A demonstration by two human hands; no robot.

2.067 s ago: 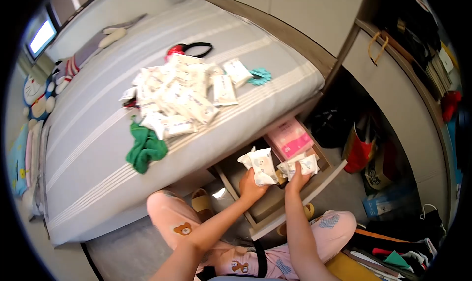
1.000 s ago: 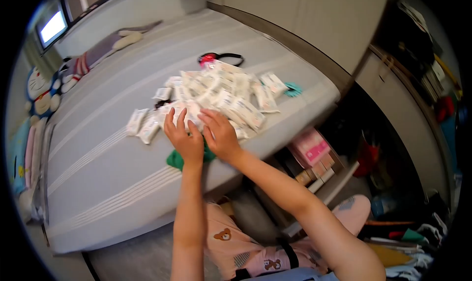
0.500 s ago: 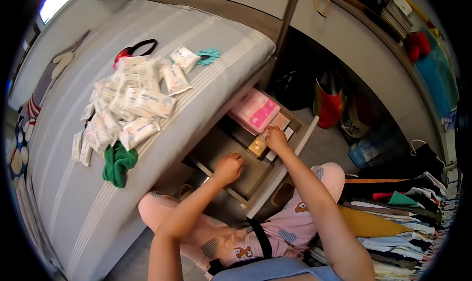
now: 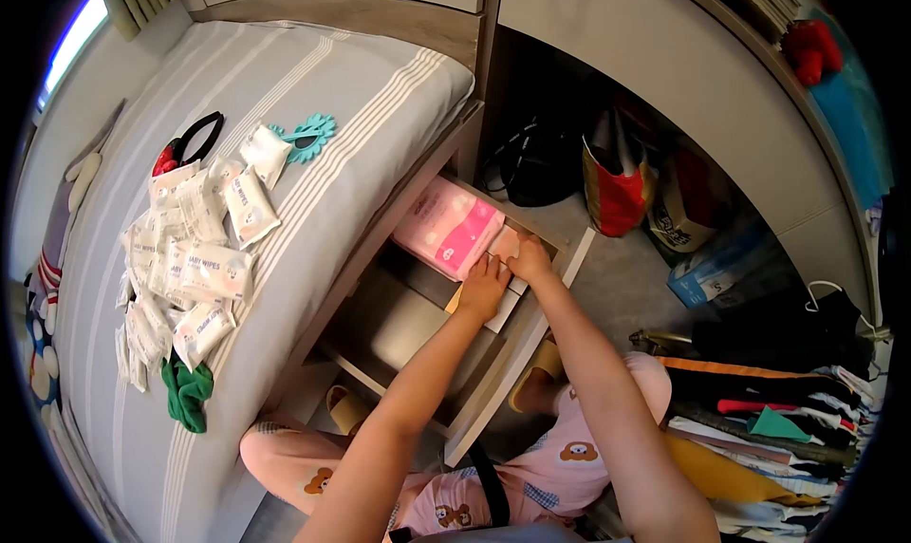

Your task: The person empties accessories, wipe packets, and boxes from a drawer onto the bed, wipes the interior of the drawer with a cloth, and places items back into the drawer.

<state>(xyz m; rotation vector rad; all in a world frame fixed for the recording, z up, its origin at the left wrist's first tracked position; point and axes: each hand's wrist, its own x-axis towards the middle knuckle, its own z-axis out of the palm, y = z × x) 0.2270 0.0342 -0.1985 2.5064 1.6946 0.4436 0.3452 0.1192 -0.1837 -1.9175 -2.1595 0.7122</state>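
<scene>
Mid-frame, the left hand (image 4: 483, 290) and right hand (image 4: 529, 257) touch small boxes (image 4: 504, 243) beside the pink package (image 4: 448, 226). Whether either grasps one, I can't tell.

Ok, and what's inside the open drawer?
A pink pack, with small boxes beside it. The left hand and right hand cover parts of those boxes, so I can't count them, and anything beneath the pack is hidden.
</scene>
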